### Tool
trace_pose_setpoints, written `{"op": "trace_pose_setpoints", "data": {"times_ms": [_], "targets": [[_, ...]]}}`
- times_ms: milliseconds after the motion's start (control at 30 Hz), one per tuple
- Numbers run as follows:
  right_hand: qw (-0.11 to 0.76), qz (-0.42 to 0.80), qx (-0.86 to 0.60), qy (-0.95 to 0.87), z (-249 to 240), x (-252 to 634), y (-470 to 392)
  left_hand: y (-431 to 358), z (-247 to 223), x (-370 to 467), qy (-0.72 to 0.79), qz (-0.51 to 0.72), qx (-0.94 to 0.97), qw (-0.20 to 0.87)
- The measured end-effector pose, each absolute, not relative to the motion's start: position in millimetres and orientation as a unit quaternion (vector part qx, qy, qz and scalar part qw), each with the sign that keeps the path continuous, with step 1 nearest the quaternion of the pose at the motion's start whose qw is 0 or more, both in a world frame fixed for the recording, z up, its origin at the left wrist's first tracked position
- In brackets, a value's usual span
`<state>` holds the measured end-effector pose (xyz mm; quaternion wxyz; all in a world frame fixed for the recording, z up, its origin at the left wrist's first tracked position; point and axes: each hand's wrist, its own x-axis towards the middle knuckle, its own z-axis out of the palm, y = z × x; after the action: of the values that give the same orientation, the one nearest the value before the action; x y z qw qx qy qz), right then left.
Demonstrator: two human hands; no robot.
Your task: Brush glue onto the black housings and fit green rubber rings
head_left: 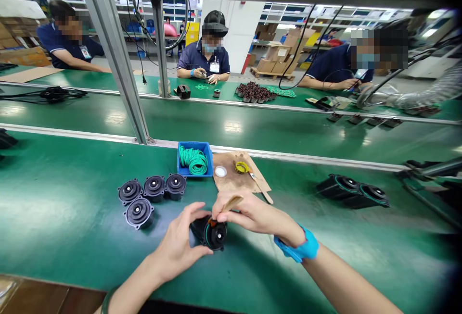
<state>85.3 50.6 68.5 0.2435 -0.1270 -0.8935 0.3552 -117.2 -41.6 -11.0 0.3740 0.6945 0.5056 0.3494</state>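
My left hand point(176, 244) is curled around a black round housing point(217, 238), tilted so its stepped face points toward me. A green ring sits around that face. In my right hand point(249, 212) is a small brush point(231, 203), gripped near its head, its pale wooden handle sticking up past my fingers. Its orange-brown head touches the housing's upper rim beside the green ring. Several similar black housings point(138, 212) stand face up to the left. Behind my hands, a blue bin point(210, 152) holds many green rings point(198, 161).
A stained cardboard sheet point(231, 182) carries a yellow-rimmed tub point(241, 167), a white lid point(221, 171) and another wooden-handled brush point(266, 194). Two ringed housings point(339, 188) lie right. A metal post point(119, 59) rises from the bench. Three co-workers sit across the conveyor point(202, 119).
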Motion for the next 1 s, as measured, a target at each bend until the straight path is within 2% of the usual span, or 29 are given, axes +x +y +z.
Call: {"op": "trace_pose_setpoints", "data": {"times_ms": [100,333,600,733,1000], "targets": [[0.254,0.333,-0.124,-0.899,72.6,83.3,40.2,-44.0,-12.6,-112.7,0.511,0.357,0.709,0.331],[0.416,0.199,-0.261,-0.848,46.4,85.1,4.8,-50.0,-19.4,-105.1,0.524,0.390,0.728,0.208],[0.414,0.143,-0.241,-0.866,33.9,81.6,-16.8,-49.7,-18.5,-100.1,0.522,0.393,0.742,0.151],[0.383,0.119,-0.195,-0.895,35.2,85.8,-22.7,-47.8,-16.3,-99.4,0.535,0.400,0.720,0.189],[0.341,0.130,-0.122,-0.923,23.6,104.5,-16.9,-40.7,-5.1,-105.9,0.586,0.413,0.599,0.355]]}}
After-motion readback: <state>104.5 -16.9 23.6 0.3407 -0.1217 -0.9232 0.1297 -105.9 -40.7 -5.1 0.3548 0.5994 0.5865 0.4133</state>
